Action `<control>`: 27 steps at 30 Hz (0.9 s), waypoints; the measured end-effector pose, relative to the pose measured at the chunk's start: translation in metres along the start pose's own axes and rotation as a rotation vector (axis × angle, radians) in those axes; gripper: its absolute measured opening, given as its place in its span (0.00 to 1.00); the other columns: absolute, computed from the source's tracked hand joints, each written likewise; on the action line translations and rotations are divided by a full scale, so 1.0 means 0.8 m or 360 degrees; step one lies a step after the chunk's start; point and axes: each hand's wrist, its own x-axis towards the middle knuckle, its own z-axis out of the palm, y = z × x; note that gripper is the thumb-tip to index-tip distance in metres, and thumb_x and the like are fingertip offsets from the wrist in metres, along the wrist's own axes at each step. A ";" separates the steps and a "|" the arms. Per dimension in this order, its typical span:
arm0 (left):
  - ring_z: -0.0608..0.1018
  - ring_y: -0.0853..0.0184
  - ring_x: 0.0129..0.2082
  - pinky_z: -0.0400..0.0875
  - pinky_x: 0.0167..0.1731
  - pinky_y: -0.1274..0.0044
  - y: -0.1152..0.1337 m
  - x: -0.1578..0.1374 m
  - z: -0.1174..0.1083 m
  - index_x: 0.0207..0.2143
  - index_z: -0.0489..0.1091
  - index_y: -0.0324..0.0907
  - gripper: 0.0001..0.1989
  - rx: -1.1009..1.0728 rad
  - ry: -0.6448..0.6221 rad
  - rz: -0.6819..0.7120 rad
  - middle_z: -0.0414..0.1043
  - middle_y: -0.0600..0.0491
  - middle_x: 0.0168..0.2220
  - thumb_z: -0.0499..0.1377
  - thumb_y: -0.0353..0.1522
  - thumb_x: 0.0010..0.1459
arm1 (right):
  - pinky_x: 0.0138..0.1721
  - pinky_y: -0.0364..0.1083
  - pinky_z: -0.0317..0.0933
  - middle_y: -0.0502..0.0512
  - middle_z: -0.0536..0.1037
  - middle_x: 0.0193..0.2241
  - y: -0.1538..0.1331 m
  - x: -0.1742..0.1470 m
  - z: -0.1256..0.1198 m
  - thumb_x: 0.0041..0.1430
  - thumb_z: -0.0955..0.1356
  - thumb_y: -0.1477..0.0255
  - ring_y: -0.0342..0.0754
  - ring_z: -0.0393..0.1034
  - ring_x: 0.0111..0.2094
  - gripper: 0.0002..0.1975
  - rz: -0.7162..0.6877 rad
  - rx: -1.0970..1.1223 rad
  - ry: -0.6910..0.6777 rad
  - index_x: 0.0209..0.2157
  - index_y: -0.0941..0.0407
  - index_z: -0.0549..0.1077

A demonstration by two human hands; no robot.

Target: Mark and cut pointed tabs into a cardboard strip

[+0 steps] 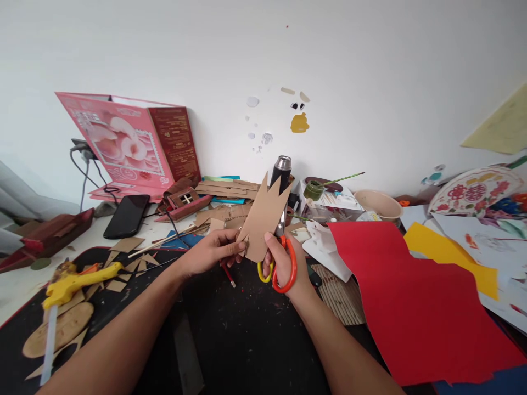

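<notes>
A brown piece of cardboard (263,216), cut into pointed spikes along its top, is held up in front of me between both hands. My left hand (220,249) pinches its lower left edge, thumb in front. In my right hand (288,260) are scissors (290,274) with orange and yellow handle loops; the fingers pass through the loops. The right thumb also presses on the cardboard's lower right edge. Most of the blades lie hidden behind the cardboard. Below the hands a red pencil (228,274) rests on the black mat (247,340).
On the left are a yellow glue gun (78,282), cardboard scraps (127,244) and a phone (127,216). Behind stand a pink box (132,148) and a thermos (282,164). Red paper (415,307) covers the right side, near corrugated cardboard (340,296) and a bowl (381,203).
</notes>
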 end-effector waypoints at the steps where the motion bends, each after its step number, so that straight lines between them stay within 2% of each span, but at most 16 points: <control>1: 0.71 0.70 0.22 0.65 0.24 0.78 0.001 0.000 0.000 0.30 0.73 0.42 0.26 0.0004 -0.0006 -0.0006 0.73 0.54 0.26 0.69 0.55 0.62 | 0.13 0.39 0.60 0.39 0.68 0.14 0.000 -0.001 0.000 0.60 0.74 0.44 0.42 0.63 0.10 0.26 -0.0009 0.0007 0.0004 0.35 0.51 0.65; 13: 0.72 0.69 0.26 0.69 0.28 0.77 -0.003 0.001 -0.004 0.34 0.72 0.42 0.21 0.0172 -0.0075 -0.0005 0.72 0.56 0.29 0.66 0.51 0.65 | 0.13 0.38 0.61 0.39 0.68 0.14 0.003 -0.009 0.005 0.62 0.75 0.48 0.42 0.64 0.10 0.24 -0.0087 0.0027 0.0081 0.33 0.52 0.67; 17: 0.71 0.67 0.28 0.66 0.31 0.76 -0.014 0.004 -0.001 0.31 0.71 0.44 0.17 0.0601 0.0055 0.0070 0.71 0.57 0.28 0.64 0.47 0.65 | 0.14 0.39 0.62 0.40 0.68 0.14 0.000 -0.009 0.003 0.63 0.75 0.47 0.42 0.65 0.10 0.25 -0.0152 0.0071 0.0109 0.33 0.52 0.66; 19: 0.71 0.66 0.28 0.64 0.31 0.76 -0.020 0.007 0.001 0.30 0.72 0.44 0.15 0.0880 0.0077 0.0060 0.71 0.58 0.26 0.64 0.44 0.62 | 0.14 0.39 0.62 0.39 0.68 0.14 -0.006 -0.007 -0.002 0.62 0.76 0.47 0.41 0.65 0.10 0.26 -0.0193 0.0142 0.0206 0.32 0.51 0.65; 21: 0.73 0.65 0.28 0.64 0.31 0.76 -0.024 0.009 0.000 0.30 0.74 0.44 0.14 0.0969 0.0090 0.0053 0.73 0.57 0.27 0.63 0.44 0.62 | 0.14 0.39 0.62 0.38 0.67 0.14 -0.010 -0.002 -0.008 0.61 0.77 0.47 0.41 0.64 0.10 0.27 -0.0216 0.0194 0.0296 0.31 0.51 0.64; 22: 0.75 0.64 0.29 0.66 0.32 0.75 -0.025 0.009 -0.002 0.32 0.75 0.44 0.15 0.0961 0.0133 0.0063 0.76 0.56 0.28 0.62 0.46 0.64 | 0.13 0.39 0.62 0.39 0.67 0.14 -0.011 0.000 -0.010 0.60 0.77 0.47 0.41 0.65 0.10 0.28 -0.0196 0.0203 0.0284 0.31 0.51 0.63; 24: 0.79 0.61 0.32 0.69 0.35 0.74 -0.027 0.011 -0.010 0.36 0.80 0.45 0.18 0.0925 0.0345 0.0105 0.80 0.54 0.31 0.60 0.49 0.66 | 0.12 0.39 0.60 0.38 0.66 0.13 -0.011 0.004 -0.012 0.59 0.77 0.46 0.42 0.64 0.09 0.28 -0.0161 0.0220 0.0281 0.30 0.51 0.63; 27: 0.82 0.57 0.35 0.73 0.39 0.71 -0.032 0.012 -0.025 0.39 0.84 0.47 0.18 0.0991 0.0583 0.0128 0.84 0.51 0.34 0.58 0.47 0.66 | 0.11 0.39 0.60 0.39 0.68 0.13 -0.008 0.003 -0.009 0.60 0.75 0.46 0.42 0.64 0.09 0.26 -0.0132 0.0136 0.0155 0.32 0.51 0.64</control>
